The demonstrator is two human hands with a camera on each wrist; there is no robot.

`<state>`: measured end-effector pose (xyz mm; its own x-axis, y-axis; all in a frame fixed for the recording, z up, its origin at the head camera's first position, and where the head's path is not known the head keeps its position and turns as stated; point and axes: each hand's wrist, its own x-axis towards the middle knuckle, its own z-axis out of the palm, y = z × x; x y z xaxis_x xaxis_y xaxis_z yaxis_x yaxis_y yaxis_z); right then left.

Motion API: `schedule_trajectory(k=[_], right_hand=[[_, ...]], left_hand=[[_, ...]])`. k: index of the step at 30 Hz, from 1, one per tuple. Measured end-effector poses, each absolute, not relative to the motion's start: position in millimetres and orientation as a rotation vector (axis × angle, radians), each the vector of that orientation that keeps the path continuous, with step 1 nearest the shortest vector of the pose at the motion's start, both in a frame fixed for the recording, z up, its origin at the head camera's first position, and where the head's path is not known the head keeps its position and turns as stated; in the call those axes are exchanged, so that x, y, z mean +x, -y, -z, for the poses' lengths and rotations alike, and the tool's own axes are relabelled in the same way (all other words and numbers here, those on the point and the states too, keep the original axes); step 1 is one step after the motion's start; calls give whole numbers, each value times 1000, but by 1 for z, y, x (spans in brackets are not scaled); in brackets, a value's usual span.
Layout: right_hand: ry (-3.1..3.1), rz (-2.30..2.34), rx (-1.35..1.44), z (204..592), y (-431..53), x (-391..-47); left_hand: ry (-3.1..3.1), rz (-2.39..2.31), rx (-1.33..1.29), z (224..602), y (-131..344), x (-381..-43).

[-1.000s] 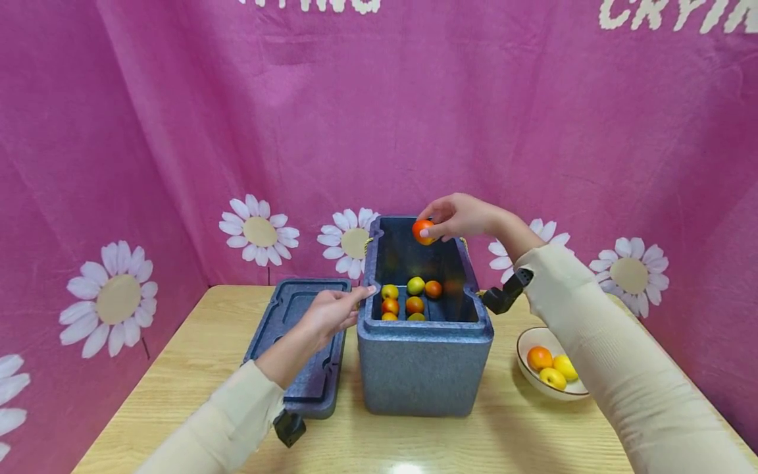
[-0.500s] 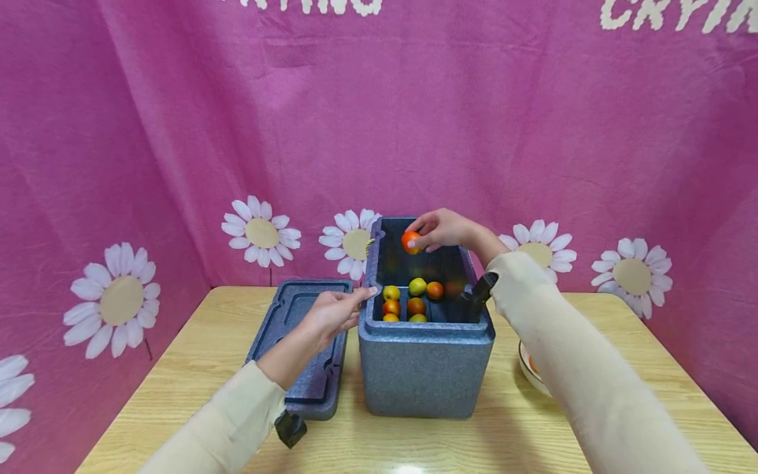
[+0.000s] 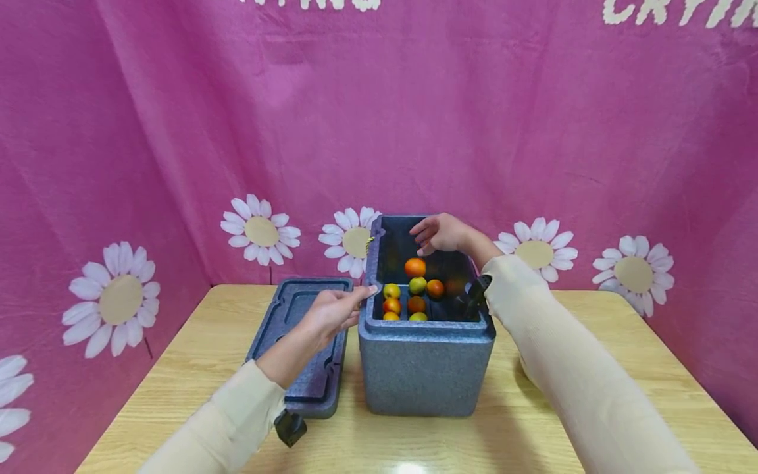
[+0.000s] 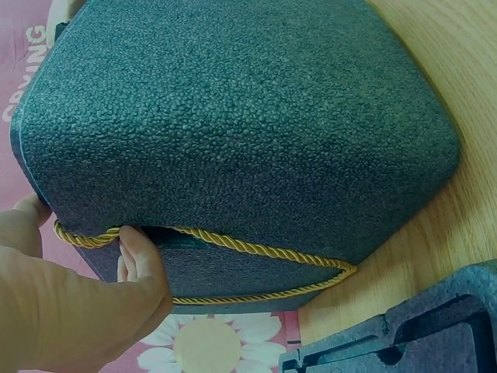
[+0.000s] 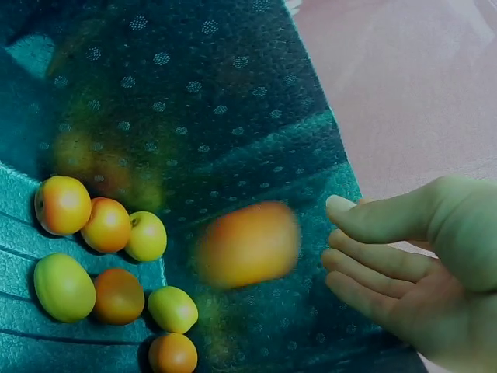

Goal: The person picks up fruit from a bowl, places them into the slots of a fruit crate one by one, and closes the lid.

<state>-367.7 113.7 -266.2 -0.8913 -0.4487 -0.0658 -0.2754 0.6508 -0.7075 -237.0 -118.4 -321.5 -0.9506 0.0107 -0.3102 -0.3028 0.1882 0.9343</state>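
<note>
A grey foam cooler box [image 3: 426, 375] stands open on the table. My left hand [image 3: 331, 316] grips its left rim, thumb on top, fingers outside by a yellow twisted rope [image 4: 256, 249]. Over the far end of the box, my right hand [image 3: 441, 234] has its fingers apart and holds nothing. A blurred orange-red round fruit [image 5: 248, 245], like a tomato or small apple, is in the air inside the box, apart from the fingers. Beneath it, green, yellow and orange fruits [image 5: 64, 287] lie on the ribbed floor in rows. The near part of the floor is hidden.
The box's grey lid [image 3: 308, 368] lies on the wooden table [image 3: 177, 368] to the left. A pale bowl [image 3: 530, 378] at the right is mostly hidden behind my right sleeve. A pink cloth [image 3: 296, 131] with white daisies hangs behind the table.
My right hand moved left and lower over the box, then let go of the orange-red fruit, which has dropped below the fingers. The left hand stays on the rim.
</note>
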Motion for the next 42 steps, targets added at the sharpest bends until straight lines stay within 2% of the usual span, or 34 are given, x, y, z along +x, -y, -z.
schedule_trajectory(k=[10,16,21,27,42], right_hand=[[-2538,1244,-599,241,-107,-359],[-2590,1279,-618,217,-127,-343],[-2654,1297,-607,214,-149,-328],[-2738,1251,-596,228,-183,-309],[-2787,1220,-557,293,-258,-271]], left_hand=[[-2212,-1835,-339,321,125,-235],[-2212,-1838,-314,319,123,-238],[-2216,-1834,-303,318,122,-239],[-2221,-1817,-299,320,122,-238],[-2203,-1836,-288,322,118,-238]])
